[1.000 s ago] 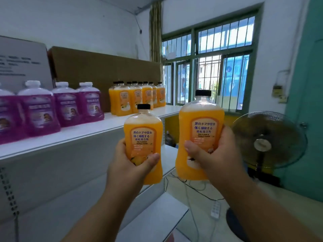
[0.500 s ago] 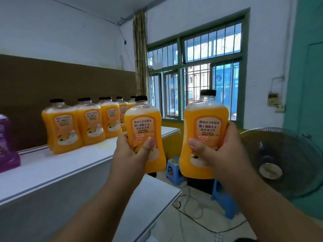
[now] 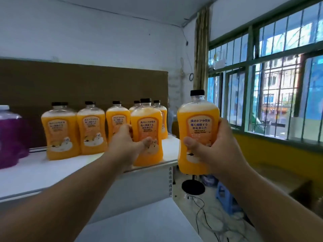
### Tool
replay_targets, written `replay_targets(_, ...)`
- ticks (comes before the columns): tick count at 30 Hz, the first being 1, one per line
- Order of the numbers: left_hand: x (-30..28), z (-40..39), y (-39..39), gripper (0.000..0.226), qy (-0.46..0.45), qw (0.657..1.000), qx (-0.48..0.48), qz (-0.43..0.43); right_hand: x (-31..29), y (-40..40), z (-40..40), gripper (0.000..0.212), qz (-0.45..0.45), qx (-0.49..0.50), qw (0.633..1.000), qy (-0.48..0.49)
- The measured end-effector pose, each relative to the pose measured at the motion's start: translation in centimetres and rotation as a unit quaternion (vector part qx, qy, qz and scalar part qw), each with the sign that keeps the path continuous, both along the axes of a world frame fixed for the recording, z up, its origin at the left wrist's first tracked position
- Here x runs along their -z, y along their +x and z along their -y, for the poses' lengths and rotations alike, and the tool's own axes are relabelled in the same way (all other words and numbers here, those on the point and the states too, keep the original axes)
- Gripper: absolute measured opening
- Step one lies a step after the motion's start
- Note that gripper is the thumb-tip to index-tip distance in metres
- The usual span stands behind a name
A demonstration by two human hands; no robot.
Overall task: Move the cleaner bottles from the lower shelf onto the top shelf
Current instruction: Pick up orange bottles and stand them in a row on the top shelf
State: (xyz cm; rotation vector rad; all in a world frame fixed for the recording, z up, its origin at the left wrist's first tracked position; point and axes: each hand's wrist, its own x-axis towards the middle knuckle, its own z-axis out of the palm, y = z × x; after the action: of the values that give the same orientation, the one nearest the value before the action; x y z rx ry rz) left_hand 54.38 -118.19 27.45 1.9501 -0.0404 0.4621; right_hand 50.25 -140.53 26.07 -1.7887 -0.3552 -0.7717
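The back of the top shelf (image 3: 52, 173) is being taken up by a row of orange bottles (image 3: 90, 131) and, at far left, a purple bottle (image 3: 10, 137). Its front strip is being left bare, with open air beyond its right end.

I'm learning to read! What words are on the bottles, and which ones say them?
"床のドアや窓を 強く掃除する": label of the orange bottle in the right hand.
The same two lines: label of the orange bottle in the left hand.
Smaller lines beneath them on both labels: too blurred.
Labels of the orange bottles on the top shelf: too blurred.
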Motion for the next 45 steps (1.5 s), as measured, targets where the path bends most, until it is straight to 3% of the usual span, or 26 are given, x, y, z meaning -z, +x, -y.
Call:
replay_targets(11,-0.5,-0.6,6.0,0.059,0.078,0.995,-0.068,-0.019,-0.1,13.0,-1.2,0.078,-0.032,-0.093,0.995,0.034)
replay_targets(14,-0.6,-1.4,5.8,0.075,0.128,0.989,-0.079,0.007,0.4,14.1,-1.1,0.072,-0.044,-0.097,0.994,0.031)
replay_targets(17,-0.7,-1.9,5.4,0.115,0.288,0.937,-0.15,0.133,0.7,14.9,-0.8,0.072,-0.047,-0.103,0.993,0.028)
replay_targets(19,-0.9,-1.6,5.4,0.121,0.415,0.878,-0.163,0.176,0.6,15.3,-0.7,0.072,-0.05,-0.101,0.994,0.015)
replay_targets(21,-1.3,-1.3,6.0,0.123,0.478,0.843,-0.18,0.17,0.6,15.9,-0.6,0.074,-0.054,-0.114,0.992,0.0)
replay_targets(25,-2.0,-0.9,7.5,0.13,0.514,0.82,-0.19,0.165,0.3,16.7,-0.4,0.079,-0.055,-0.128,0.99,-0.034)
replay_targets(36,-2.8,-0.4,13.0,0.118,0.607,0.738,-0.252,0.154,-0.6,19.3,0.3,0.089,-0.056,-0.092,0.984,-0.142)
replay_targets(45,-2.4,-1.3,14.6,0.117,0.621,0.714,-0.286,0.152,-0.7,20.0,0.5,0.087,-0.059,-0.103,0.98,-0.156)
